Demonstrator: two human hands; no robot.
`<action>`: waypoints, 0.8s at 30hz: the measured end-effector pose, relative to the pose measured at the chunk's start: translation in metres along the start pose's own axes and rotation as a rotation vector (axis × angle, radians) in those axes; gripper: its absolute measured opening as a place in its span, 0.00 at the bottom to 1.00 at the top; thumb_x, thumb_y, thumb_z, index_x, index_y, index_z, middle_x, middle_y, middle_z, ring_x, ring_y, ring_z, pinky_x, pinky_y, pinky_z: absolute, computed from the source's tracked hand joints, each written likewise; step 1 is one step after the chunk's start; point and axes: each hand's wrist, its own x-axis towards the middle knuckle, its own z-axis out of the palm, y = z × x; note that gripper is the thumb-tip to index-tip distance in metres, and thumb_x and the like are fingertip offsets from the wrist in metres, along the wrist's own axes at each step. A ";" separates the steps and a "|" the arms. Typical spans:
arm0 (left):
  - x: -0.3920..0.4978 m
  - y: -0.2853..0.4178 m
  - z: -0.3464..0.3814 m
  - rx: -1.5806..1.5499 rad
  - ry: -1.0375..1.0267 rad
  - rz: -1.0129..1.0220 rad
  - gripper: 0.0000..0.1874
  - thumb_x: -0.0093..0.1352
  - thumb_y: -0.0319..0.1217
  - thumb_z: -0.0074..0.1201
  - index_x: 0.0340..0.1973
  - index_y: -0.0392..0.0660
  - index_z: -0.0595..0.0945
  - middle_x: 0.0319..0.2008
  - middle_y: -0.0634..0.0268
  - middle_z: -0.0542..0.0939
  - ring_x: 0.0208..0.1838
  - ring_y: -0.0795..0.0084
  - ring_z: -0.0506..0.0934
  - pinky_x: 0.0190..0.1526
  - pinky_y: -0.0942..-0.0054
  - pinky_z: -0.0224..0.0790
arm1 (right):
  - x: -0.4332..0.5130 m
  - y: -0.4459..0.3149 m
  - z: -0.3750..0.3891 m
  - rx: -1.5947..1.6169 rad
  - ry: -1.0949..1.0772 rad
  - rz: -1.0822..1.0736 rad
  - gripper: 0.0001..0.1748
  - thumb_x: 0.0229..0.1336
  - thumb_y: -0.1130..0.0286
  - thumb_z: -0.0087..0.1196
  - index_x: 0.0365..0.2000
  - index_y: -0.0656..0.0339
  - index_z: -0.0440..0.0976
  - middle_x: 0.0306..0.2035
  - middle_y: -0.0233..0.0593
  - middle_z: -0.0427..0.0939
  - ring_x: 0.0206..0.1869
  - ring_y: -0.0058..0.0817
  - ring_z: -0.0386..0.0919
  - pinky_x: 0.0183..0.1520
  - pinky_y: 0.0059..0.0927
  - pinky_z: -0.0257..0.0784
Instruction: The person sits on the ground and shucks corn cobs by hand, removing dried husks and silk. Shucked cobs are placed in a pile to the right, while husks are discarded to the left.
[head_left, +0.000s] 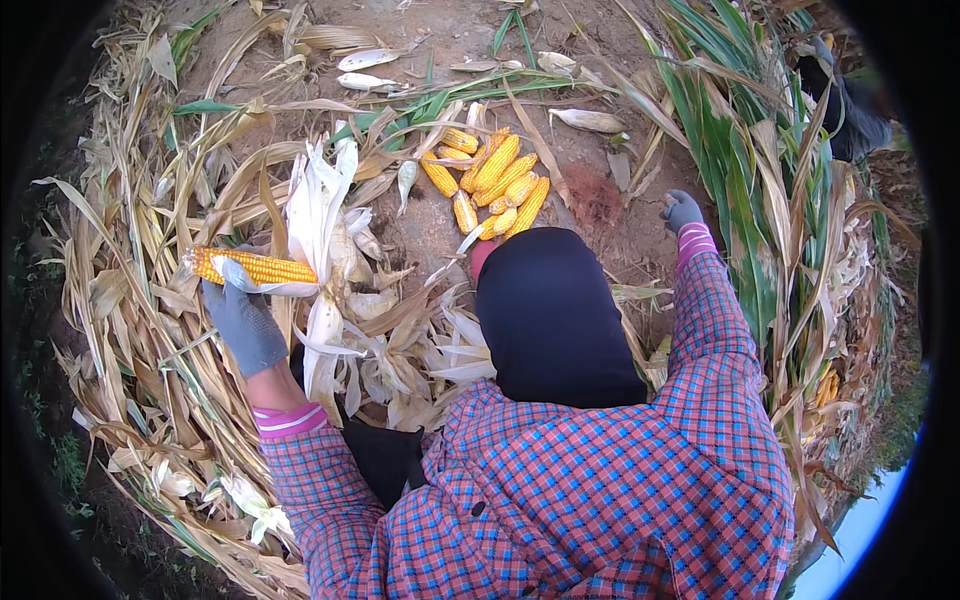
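My left hand (250, 322), in a grey glove, grips an ear of corn (259, 268) at the left. Its yellow kernels are bare, and pale husk leaves (322, 202) spread from its right end. Over the soil at the right is my right hand (681, 211), also gloved in grey, with its fingers curled; whether anything is in them cannot be told. Between the hands, beyond my dark-covered knee (559, 322), lies a small pile of husked yellow corn ears (495, 169). Loose husks (397, 360) lie below my left hand's ear and to its right.
Dry corn stalks and leaves (150, 337) cover the left side. Green and brown stalks (750, 195) stretch along the right. Unopened ears in pale husks (367, 81) rest on the soil at the top. Part of another person in dark clothing (855, 120) appears at upper right.
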 end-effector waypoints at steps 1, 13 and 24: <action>-0.002 0.000 -0.001 -0.035 -0.017 0.012 0.21 0.73 0.33 0.48 0.57 0.36 0.67 0.46 0.57 0.75 0.45 0.69 0.76 0.51 0.71 0.69 | -0.018 -0.038 0.008 0.068 -0.065 -0.108 0.16 0.63 0.65 0.52 0.48 0.60 0.73 0.32 0.36 0.78 0.27 0.23 0.77 0.28 0.26 0.70; -0.015 0.020 0.007 -0.065 -0.174 0.018 0.20 0.72 0.35 0.47 0.56 0.37 0.69 0.50 0.60 0.75 0.51 0.73 0.74 0.54 0.72 0.67 | -0.395 -0.326 0.237 0.367 -1.089 -0.926 0.19 0.68 0.58 0.45 0.49 0.63 0.72 0.43 0.44 0.78 0.47 0.30 0.75 0.52 0.30 0.69; -0.006 0.032 -0.036 -0.342 0.035 0.169 0.19 0.70 0.42 0.52 0.45 0.38 0.73 0.40 0.55 0.79 0.46 0.63 0.77 0.54 0.62 0.68 | -0.418 -0.260 0.313 -0.197 -1.165 -1.040 0.37 0.49 0.46 0.61 0.53 0.58 0.68 0.46 0.50 0.78 0.49 0.44 0.77 0.53 0.38 0.69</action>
